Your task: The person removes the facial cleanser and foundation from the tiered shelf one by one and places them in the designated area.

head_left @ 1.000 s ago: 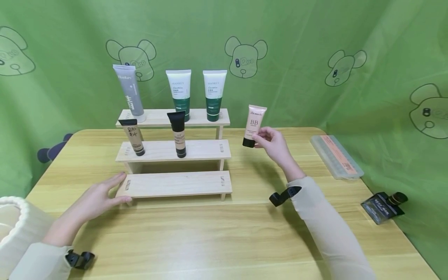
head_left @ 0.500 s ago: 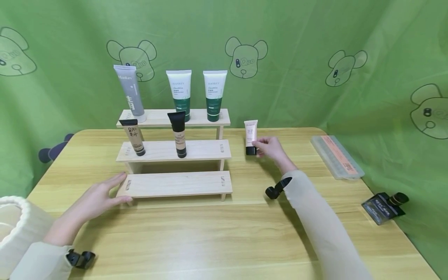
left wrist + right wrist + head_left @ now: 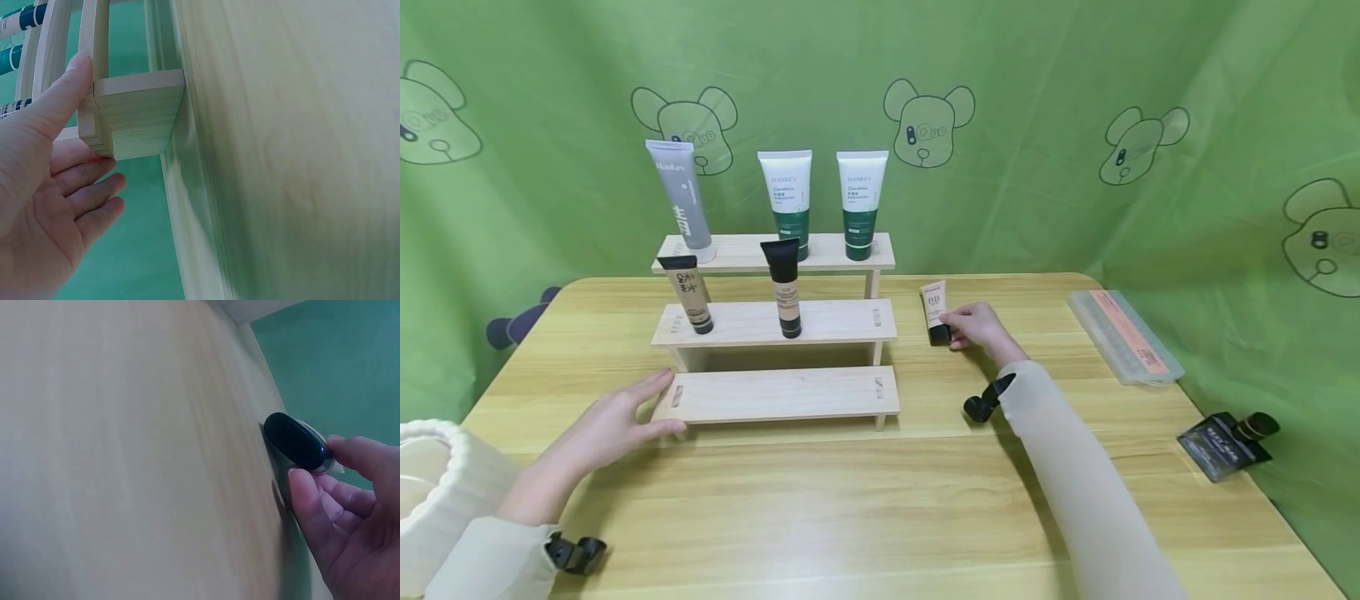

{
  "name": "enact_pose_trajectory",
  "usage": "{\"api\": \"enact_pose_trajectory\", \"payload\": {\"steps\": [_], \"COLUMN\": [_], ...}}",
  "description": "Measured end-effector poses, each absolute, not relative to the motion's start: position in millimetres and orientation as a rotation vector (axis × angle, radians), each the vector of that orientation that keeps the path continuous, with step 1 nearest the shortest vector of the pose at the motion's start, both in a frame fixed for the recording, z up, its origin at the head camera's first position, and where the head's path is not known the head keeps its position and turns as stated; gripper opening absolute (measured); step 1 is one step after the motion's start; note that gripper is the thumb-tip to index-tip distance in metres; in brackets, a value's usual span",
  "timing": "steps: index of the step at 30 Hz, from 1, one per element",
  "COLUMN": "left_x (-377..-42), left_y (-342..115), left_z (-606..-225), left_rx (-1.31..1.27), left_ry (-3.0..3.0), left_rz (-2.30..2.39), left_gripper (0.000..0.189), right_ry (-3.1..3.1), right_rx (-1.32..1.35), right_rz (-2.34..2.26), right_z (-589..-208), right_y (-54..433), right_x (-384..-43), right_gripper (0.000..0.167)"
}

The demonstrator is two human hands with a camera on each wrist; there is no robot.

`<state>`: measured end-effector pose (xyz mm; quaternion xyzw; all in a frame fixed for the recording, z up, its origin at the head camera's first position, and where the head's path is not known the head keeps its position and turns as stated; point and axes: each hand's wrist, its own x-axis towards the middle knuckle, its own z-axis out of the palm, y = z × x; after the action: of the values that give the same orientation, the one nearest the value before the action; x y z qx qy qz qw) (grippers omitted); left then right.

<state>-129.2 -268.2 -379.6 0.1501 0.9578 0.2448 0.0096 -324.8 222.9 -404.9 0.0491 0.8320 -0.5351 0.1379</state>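
My right hand (image 3: 979, 327) pinches a pale pink BB cream tube (image 3: 934, 302) by its side, thumb opposite fingers. The tube lies low at the table's back, right of the tiered wooden rack (image 3: 778, 395); in the right wrist view its black cap (image 3: 295, 442) faces the camera. My left hand (image 3: 617, 423) holds the left end of the rack's lowest step, thumb and index finger on either side; the left wrist view shows that step end (image 3: 140, 87) between them. On the middle step stand a beige tube (image 3: 688, 296) and a black-capped foundation tube (image 3: 787, 298).
Two white-and-green tubes (image 3: 788, 190) (image 3: 861, 190) and a grey tube (image 3: 681, 193) stand on the top step. A clear plastic case (image 3: 1123, 337) and a dark perfume bottle (image 3: 1217, 446) lie at the right. A white basket (image 3: 463, 492) stands at the left.
My right hand has lowered the BB cream tube from the air to the tabletop, and the tube has tipped back from upright. My left hand stays at the rack.
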Motion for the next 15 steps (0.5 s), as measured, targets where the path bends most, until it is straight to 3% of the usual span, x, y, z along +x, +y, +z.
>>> {"api": "enact_pose_trajectory", "payload": {"steps": [15], "left_x": [-128.3], "left_y": [-268.3], "left_z": [-379.2], "left_rx": [0.474], "left_ry": [3.002], "left_rz": [0.758], "left_gripper": [0.083], "right_ry": [2.370], "right_rx": [0.189], "right_rz": [-1.527], "right_z": [-402.9], "right_y": [222.5], "right_x": [-335.1], "right_gripper": [0.041]}}
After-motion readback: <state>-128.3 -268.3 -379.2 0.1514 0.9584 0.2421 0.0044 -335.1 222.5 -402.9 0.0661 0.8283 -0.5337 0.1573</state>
